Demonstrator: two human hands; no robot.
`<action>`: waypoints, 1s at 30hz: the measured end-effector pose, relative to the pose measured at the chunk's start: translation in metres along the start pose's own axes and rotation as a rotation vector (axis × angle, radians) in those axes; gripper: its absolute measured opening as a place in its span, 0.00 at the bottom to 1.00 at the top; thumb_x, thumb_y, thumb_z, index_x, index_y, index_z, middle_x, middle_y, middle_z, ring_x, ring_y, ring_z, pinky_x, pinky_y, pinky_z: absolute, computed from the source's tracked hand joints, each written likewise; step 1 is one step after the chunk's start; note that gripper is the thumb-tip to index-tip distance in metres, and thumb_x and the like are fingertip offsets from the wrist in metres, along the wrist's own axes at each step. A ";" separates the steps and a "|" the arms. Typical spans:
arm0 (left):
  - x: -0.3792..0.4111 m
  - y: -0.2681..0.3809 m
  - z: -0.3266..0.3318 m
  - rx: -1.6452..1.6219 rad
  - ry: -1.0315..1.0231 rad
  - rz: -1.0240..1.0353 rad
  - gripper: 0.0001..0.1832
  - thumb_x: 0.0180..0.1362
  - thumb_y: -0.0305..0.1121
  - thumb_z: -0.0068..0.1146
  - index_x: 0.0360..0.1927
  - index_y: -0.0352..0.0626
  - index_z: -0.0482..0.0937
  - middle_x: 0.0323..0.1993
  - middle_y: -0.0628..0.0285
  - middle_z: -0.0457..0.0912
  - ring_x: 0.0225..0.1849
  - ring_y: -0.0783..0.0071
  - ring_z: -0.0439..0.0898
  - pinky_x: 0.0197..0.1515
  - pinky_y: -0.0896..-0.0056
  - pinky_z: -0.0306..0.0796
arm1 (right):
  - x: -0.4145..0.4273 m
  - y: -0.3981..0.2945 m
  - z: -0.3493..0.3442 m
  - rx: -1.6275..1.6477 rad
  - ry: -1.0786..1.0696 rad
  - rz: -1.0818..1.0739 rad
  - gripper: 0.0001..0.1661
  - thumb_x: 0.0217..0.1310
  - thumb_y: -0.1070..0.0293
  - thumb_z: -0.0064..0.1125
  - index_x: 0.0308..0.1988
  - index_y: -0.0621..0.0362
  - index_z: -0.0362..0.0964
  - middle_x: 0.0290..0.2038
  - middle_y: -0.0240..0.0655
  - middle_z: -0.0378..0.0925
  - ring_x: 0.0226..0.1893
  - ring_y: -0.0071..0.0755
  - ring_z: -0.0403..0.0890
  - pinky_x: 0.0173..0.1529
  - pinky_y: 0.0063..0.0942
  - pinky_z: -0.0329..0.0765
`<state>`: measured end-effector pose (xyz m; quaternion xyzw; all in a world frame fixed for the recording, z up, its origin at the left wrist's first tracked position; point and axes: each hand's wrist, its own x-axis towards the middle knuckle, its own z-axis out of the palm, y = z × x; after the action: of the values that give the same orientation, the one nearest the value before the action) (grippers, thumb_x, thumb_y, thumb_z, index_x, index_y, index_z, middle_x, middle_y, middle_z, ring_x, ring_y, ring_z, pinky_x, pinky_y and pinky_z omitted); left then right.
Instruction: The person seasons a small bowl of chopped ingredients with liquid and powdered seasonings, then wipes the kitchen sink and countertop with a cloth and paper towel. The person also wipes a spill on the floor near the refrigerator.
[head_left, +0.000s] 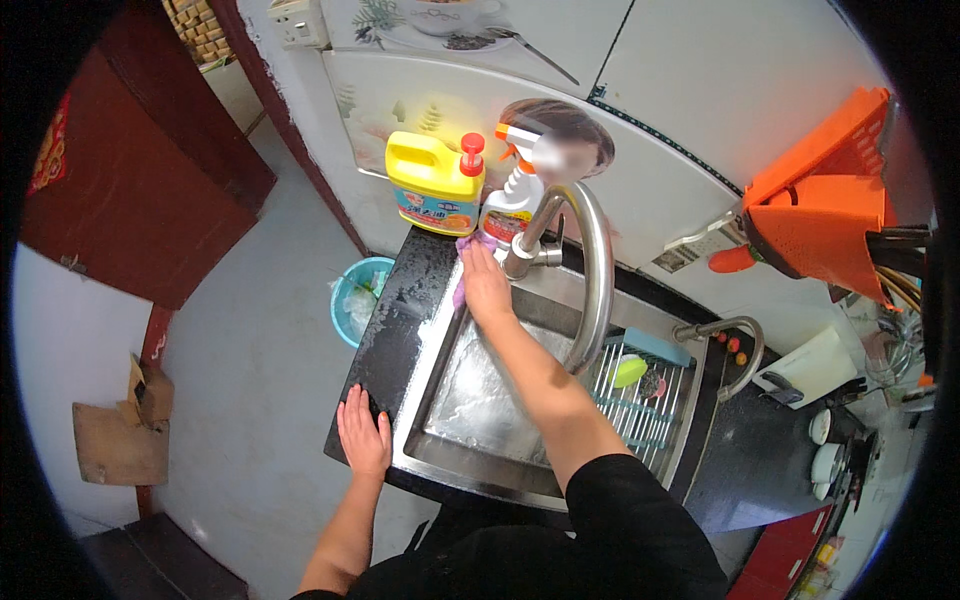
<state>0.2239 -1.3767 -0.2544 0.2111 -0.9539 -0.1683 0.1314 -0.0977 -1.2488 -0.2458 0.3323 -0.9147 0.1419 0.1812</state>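
My right hand (486, 285) presses a purple cloth (460, 292) onto the back left rim of the stainless steel sink (480, 405). Part of the cloth is hidden under my palm and fingers. Just beyond my fingertips stand a yellow jug with a red pump (436, 184) and a white spray bottle with an orange trigger (511, 199). The faucet (596, 277) arches up to the right of my hand. Flat on the front left of the wet black countertop (401, 322) rests my left hand (365, 435), holding nothing.
A roll-up drying rack (637, 405) with a green scrubber (630, 370) spans the sink's right side. Further right are a second, smaller faucet (742, 322), a cutting board (814, 367) and an orange wall rack (821, 217). A blue bin (345, 300) stands on the floor at left.
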 end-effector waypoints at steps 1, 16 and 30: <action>-0.001 -0.001 0.001 0.009 0.002 -0.003 0.26 0.62 0.35 0.49 0.61 0.33 0.66 0.68 0.52 0.63 0.71 0.58 0.59 0.73 0.52 0.48 | 0.002 -0.007 0.002 -0.040 -0.034 0.062 0.23 0.60 0.72 0.45 0.55 0.68 0.68 0.60 0.50 0.69 0.62 0.47 0.69 0.65 0.37 0.66; -0.003 0.000 0.008 0.052 0.065 0.093 0.25 0.67 0.37 0.43 0.62 0.30 0.64 0.67 0.48 0.63 0.68 0.49 0.61 0.72 0.49 0.50 | -0.136 0.135 -0.164 0.306 0.351 0.642 0.16 0.58 0.70 0.53 0.46 0.59 0.77 0.49 0.46 0.78 0.49 0.48 0.76 0.54 0.40 0.73; -0.002 -0.008 0.017 0.074 0.072 0.180 0.25 0.68 0.38 0.42 0.63 0.30 0.64 0.67 0.47 0.63 0.68 0.49 0.61 0.70 0.52 0.52 | -0.167 0.194 -0.102 -0.022 0.208 0.470 0.23 0.60 0.72 0.48 0.55 0.57 0.72 0.59 0.40 0.73 0.62 0.42 0.70 0.66 0.34 0.66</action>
<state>0.2230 -1.3777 -0.2734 0.1353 -0.9692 -0.1126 0.1720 -0.0822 -0.9738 -0.2532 0.0923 -0.9447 0.2038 0.2398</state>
